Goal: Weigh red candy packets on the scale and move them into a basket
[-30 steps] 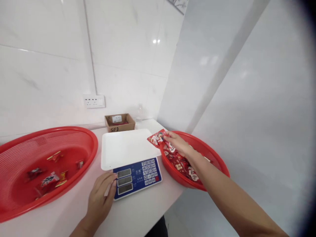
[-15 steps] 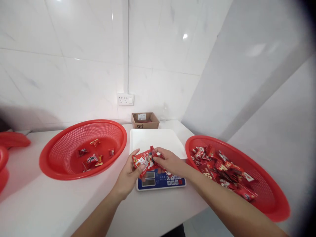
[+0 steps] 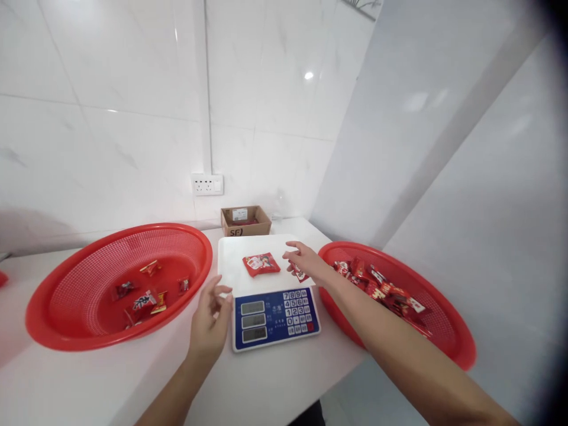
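Observation:
A red printed packet (image 3: 261,264) lies flat on the white pan of the digital scale (image 3: 275,319). My left hand (image 3: 211,319) is beside the scale's left edge, fingers loosely bent and apart, with nothing in them. Over the pan's right side is my right hand (image 3: 306,260), thumb and forefinger apart. A smaller red-and-white wrapped piece (image 3: 300,273) shows under its palm, held by the curled lower fingers, which are partly hidden.
At left stands a red mesh basket (image 3: 53,319) with several wrapped sweets. Another red basket (image 3: 461,349), fuller of red packets, is at right, partly behind my right forearm. A small cardboard box (image 3: 247,228) sits behind the scale, near the wall.
The larger packet has left my hands and now rests on the scale pan. My hands have moved apart, left hand to the left, right hand up. The view has shifted right.

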A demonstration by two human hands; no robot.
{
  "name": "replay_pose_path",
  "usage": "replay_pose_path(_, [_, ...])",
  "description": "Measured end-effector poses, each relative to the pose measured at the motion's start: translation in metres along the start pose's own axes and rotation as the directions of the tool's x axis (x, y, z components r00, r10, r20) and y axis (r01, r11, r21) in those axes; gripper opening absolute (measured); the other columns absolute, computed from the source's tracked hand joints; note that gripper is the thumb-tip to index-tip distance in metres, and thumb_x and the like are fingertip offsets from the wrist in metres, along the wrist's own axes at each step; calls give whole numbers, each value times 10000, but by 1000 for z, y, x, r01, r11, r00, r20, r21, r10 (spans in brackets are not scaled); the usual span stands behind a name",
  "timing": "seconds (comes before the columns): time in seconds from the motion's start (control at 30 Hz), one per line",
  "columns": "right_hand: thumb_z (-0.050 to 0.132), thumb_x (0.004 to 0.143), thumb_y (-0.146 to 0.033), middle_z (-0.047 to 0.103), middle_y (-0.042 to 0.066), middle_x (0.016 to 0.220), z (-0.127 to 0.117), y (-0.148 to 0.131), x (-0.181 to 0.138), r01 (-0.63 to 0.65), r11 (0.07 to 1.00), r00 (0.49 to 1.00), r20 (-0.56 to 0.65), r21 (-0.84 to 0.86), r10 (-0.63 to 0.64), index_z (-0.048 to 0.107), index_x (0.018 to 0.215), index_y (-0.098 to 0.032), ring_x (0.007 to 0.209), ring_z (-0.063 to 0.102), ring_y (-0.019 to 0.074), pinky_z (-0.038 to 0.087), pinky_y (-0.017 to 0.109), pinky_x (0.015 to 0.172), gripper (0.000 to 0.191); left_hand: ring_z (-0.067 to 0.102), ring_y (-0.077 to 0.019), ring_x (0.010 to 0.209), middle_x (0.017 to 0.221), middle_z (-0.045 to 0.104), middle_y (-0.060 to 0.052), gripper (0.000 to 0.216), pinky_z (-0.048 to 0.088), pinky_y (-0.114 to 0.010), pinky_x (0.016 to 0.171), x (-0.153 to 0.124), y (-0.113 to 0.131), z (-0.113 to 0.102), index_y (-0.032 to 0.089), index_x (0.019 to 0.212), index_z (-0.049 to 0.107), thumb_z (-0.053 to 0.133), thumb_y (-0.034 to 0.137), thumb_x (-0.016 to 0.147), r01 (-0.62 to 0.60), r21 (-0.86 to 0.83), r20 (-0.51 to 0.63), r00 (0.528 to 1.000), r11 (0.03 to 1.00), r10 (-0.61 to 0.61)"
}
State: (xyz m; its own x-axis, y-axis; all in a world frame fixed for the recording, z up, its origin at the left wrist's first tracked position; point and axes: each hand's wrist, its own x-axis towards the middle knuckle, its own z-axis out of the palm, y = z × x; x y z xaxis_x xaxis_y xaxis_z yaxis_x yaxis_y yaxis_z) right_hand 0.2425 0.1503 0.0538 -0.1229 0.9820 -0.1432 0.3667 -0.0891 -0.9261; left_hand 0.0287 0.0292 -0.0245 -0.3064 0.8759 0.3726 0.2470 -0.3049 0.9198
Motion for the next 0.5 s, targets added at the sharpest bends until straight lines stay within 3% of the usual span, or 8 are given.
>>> replay_pose_path(0.1, [508,814,-193,570,90,1017,-11,6,0,-65,994,996,-63,91,71,411,1240,-159,597,559,86,479,204,486,439,602,-130,681,819,624,-21,331,517,-267,655,-22,-15,2,187,1159,477,478,333,862,-178,173,84,983,969,165])
replay_pose_path(0.23, [479,755,-90,540,87,1069,-16,10,4,-81,991,991,-99,110,92,403,1245,-180,657,557,84,482,189,513,504,606,-118,594,713,645,3,253,513,-231,603,-34,-20,5,187,1092,533,449,270,868,-405,245,230,907,881,353])
replay_pose_path(0.37, [458,687,-20,542,76,1071,-16,12,6,-61,994,991,-111,87,71,417,1238,-194,690,571,86,498,195,559,579,618,-124,577,713,661,-3,251,519,-222,572,-33,-22,5,189,1074,550,450,290,867,-403,287,260,906,869,334])
replay_pose_path(0.5, [451,714,-33,551,75,1122,-31,13,6,-15,999,990,-137,37,20,389,1283,-216,723,601,91,507,214,614,601,619,-120,572,706,659,6,243,520,-206,560,-32,-29,3,194,1061,552,459,303,865,-394,303,265,909,868,320])
